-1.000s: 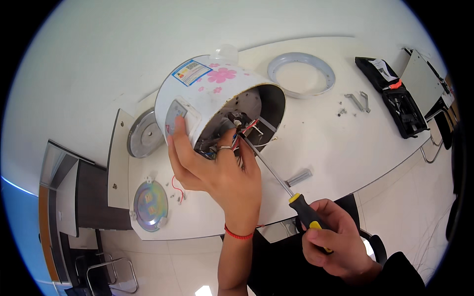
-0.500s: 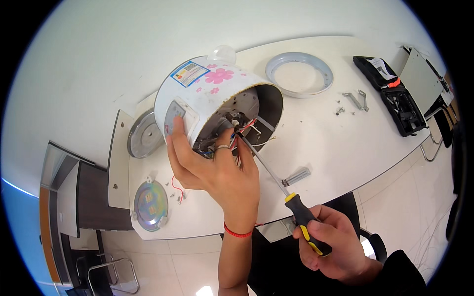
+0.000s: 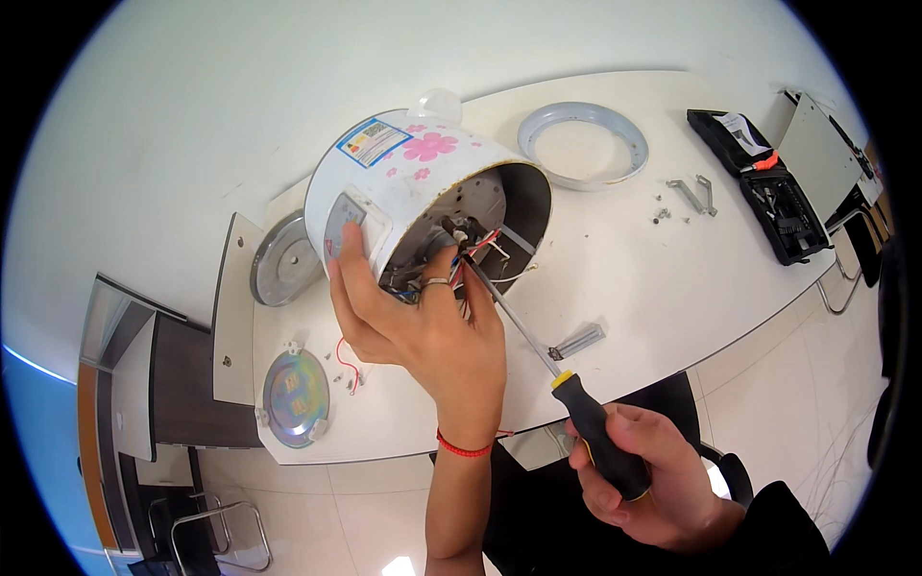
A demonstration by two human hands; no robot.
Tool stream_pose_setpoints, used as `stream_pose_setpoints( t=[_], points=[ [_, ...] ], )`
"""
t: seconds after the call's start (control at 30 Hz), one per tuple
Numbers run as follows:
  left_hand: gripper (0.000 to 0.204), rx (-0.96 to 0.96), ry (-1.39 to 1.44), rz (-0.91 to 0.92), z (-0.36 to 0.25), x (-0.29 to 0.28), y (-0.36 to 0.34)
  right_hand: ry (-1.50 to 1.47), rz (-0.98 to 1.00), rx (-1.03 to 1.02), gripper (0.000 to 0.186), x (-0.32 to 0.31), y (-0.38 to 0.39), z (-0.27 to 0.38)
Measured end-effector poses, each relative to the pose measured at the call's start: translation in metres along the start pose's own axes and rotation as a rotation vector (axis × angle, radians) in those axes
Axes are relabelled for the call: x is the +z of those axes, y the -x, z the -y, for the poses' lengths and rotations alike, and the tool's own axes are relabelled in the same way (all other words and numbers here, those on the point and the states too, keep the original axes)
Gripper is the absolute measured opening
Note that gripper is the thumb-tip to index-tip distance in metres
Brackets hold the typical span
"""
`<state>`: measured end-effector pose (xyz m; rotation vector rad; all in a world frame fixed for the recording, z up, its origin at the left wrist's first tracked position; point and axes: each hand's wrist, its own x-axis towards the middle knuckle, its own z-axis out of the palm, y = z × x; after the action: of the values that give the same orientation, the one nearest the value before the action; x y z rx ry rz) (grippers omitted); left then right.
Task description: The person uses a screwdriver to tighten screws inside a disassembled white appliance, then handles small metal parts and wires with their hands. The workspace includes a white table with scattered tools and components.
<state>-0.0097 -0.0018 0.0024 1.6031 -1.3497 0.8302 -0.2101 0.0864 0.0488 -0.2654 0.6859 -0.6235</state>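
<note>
While your left grip (image 3: 447, 350) clasps the edge of the flowered cylinder (image 3: 413, 187), tipped on its side at the counter (image 3: 643, 288), your right grip (image 3: 667, 470) grasps the screwdriver (image 3: 582, 419) near the inner wires (image 3: 489, 238); apparently it's screw work, calling next for steady, aligned turning.
</note>
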Motion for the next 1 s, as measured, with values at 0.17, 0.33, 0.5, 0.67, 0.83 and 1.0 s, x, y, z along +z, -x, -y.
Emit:
stream_pose_setpoints(
  t=[0.17,0.33,0.5,0.67,0.83,1.0],
  points=[
    [0.018,-0.010,-0.014,0.012,-0.001,-0.002,0.000,-0.308,0.123,0.145,0.042,-0.008,-0.006,-0.003],
    [0.018,-0.004,0.003,0.005,0.000,-0.002,0.000,-0.193,0.126,0.013,0.037,-0.012,-0.005,-0.003],
    [0.019,-0.004,0.005,-0.001,0.000,-0.001,0.001,-0.145,-0.009,0.078,0.036,0.001,-0.001,0.002],
    [0.021,0.000,0.009,-0.001,0.000,-0.002,0.000,-0.364,0.206,0.077,0.041,-0.013,-0.009,-0.002],
    [0.019,0.006,0.011,0.002,-0.001,-0.002,0.001,-0.145,0.136,0.077,0.046,-0.021,-0.006,-0.006],
    [0.020,0.000,-0.002,0.003,0.000,-0.001,0.000,-0.248,0.099,0.152,0.036,-0.004,-0.003,0.001]
  ],
)
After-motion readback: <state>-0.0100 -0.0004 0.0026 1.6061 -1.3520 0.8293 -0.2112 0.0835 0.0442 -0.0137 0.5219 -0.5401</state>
